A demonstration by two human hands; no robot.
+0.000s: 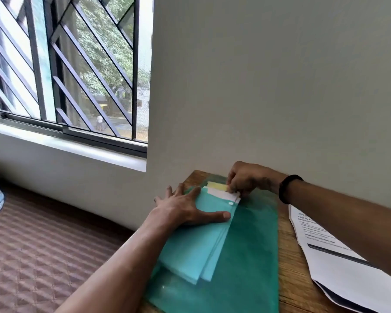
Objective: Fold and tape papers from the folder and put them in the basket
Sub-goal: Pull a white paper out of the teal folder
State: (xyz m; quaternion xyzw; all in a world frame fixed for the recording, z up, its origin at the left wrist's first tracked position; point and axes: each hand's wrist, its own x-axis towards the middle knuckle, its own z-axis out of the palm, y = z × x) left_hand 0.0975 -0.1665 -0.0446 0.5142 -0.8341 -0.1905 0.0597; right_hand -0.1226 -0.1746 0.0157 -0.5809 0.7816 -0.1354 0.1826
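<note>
On the counter (287,267) a green folder (246,256) is lying. Its upper flap is pressed flat by the left hand (185,208), fingers spread and holding nothing. At the far end, papers (221,192), white and yellow, are pinched by the right hand (244,179). They should probably be drawn out straight, while the flap is kept down, so that nothing tears. How many remain inside cannot be told. No basket is visible.

folder (215,240): pressed flat on the table (289,263) by the left hand (185,210)
papers (221,192): pinched at the folder's mouth by the right hand (246,178)
</note>
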